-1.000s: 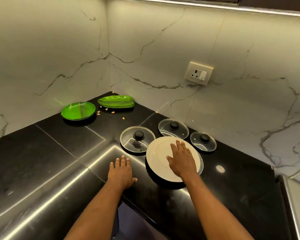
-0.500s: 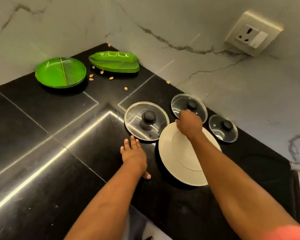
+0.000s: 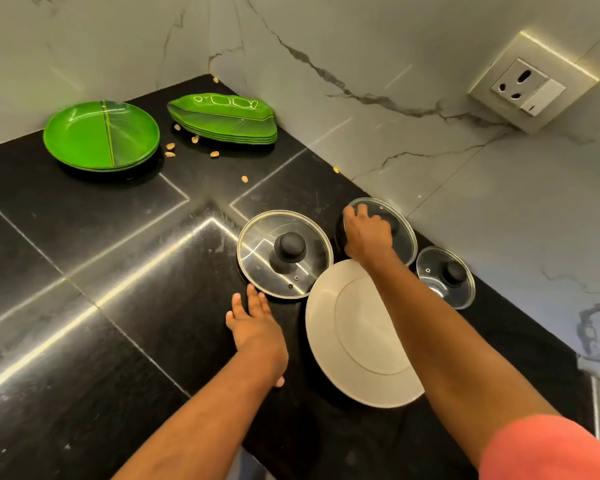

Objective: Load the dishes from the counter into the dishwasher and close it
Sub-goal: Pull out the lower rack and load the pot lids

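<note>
three glass lids ring the white plate (image 3: 364,341) on the black counter (image 3: 118,271): a big lid (image 3: 284,254) at its 10 o'clock, a middle lid (image 3: 404,233) at 12, a small lid (image 3: 445,277) at 2. the right hand (image 3: 368,237) curls its fingers over the middle lid; the left hand (image 3: 257,327) lies flat at the plate's 9 o'clock, fingers straight, tips just beside the big lid.

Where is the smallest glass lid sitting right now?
In the head view, the smallest glass lid lies on the black counter at right, beside the middle lid under the right hand and behind the white plate.
</note>
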A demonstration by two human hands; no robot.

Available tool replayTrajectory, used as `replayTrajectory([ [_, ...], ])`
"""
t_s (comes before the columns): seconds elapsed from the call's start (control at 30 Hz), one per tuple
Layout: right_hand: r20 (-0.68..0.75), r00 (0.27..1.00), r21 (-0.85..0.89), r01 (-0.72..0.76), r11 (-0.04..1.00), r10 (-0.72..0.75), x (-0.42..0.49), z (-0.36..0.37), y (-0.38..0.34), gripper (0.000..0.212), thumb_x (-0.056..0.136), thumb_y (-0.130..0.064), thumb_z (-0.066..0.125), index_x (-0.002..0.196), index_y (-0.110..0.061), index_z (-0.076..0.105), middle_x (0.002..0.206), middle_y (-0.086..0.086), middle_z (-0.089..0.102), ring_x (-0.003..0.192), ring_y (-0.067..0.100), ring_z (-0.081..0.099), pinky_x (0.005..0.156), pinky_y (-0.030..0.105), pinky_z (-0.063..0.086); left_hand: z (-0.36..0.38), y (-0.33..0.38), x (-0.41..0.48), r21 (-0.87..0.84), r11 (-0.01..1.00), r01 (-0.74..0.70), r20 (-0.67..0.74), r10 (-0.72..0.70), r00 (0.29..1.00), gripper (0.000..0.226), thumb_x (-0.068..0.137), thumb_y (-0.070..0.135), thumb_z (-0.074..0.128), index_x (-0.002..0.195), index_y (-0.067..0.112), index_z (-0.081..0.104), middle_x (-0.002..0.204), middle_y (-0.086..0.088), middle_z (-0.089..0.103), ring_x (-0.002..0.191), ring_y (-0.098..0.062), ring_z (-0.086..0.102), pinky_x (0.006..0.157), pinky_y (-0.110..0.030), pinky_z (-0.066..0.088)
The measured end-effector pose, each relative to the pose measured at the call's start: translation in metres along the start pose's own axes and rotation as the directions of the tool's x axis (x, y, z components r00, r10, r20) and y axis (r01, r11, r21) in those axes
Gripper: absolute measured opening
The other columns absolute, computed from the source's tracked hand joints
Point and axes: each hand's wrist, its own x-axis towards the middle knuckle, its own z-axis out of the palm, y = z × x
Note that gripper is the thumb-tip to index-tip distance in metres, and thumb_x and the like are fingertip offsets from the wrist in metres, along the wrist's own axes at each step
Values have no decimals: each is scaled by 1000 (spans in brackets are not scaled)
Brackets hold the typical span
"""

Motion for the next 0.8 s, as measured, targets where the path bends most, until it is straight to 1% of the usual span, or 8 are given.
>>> replayTrajectory([
  [0.1, 25, 995, -102, 95, 990, -93, -1, 0, -1, 62, 91, -17, 61, 143, -21, 29, 150, 22, 29, 98, 41, 63, 70, 38, 54, 0, -3, -3, 3, 1000, -18, 0, 18, 1000, 146, 70, 51, 83, 143, -5, -30, 151, -25, -38, 143, -50, -21, 121, -54, 7],
  [0.2, 21, 998, -162, 61, 985, -58, -8, -8, 5, 44, 95, -16, 56, 137, -16, 44, 155, 24, 22, 105, 45, 61, 75, 43, 58, -1, -5, -5, 0, 1000, -31, -2, 31, 1000, 145, 70, 50, 83, 143, -4, -30, 151, -25, -38, 143, -49, -22, 121, -53, 6],
  [0.37, -31, 998, -202, -52, 978, 47, -22, -32, 32, 31, 93, -10, 59, 124, -10, 54, 111, 18, 64, 96, 30, 63, 74, 38, 56, 0, -7, -4, -8, 999, -43, -10, 43, 999, 146, 69, 52, 83, 143, -4, -30, 151, -25, -38, 143, -49, -22, 121, -53, 6],
  [0.5, -201, 956, 61, -203, 977, 212, -43, -50, 69, 37, 94, -8, 56, 130, -10, 47, 103, 19, 62, 82, 32, 61, 63, 35, 41, 1, -6, -2, -7, 999, -51, -20, 50, 999, 146, 70, 54, 82, 143, -4, -30, 151, -25, -37, 143, -49, -22, 121, -53, 6],
  [0.6, -306, 867, 370, -272, 888, 393, -66, -56, 80, 46, 94, -6, 55, 139, -16, 45, 111, 20, 62, 91, 34, 63, 69, 38, 51, 2, -6, -1, -14, 998, -57, -27, 57, 998, 147, 69, 56, 82, 143, -4, -30, 151, -25, -37, 143, -49, -22, 121, -52, 6],
  [0.67, -235, 793, 662, -292, 690, 562, -79, -53, 77, 54, 95, -2, 49, 145, -21, 39, 123, 16, 59, 100, 32, 63, 80, 44, 57, 3, -7, -1, -25, 998, -59, -35, 58, 998, 148, 68, 57, 82, 144, -3, -30, 151, -24, -38, 143, -48, -21, 122, -52, 7],
  [0.73, -5, 729, 932, -245, 268, 685, -98, -46, 71, 56, 98, -2, 42, 147, -27, 36, 137, 12, 52, 105, 29, 63, 84, 47, 57, 2, -10, -3, -29, 996, -86, -58, 85, 995, 148, 68, 59, 81, 145, -4, -28, 153, -24, -35, 144, -48, -19, 122, -52, 8],
  [0.8, 232, 700, 970, -121, -209, 675, -127, -38, 61, 55, 99, -2, 42, 146, -30, 34, 128, 9, 55, 99, 25, 66, 78, 46, 60, 3, -17, -8, -40, 990, -136, -93, 132, 987, 147, 67, 61, 80, 147, -4, -25, 155, -23, -31, 145, -47, -16, 121, -51, 10],
])
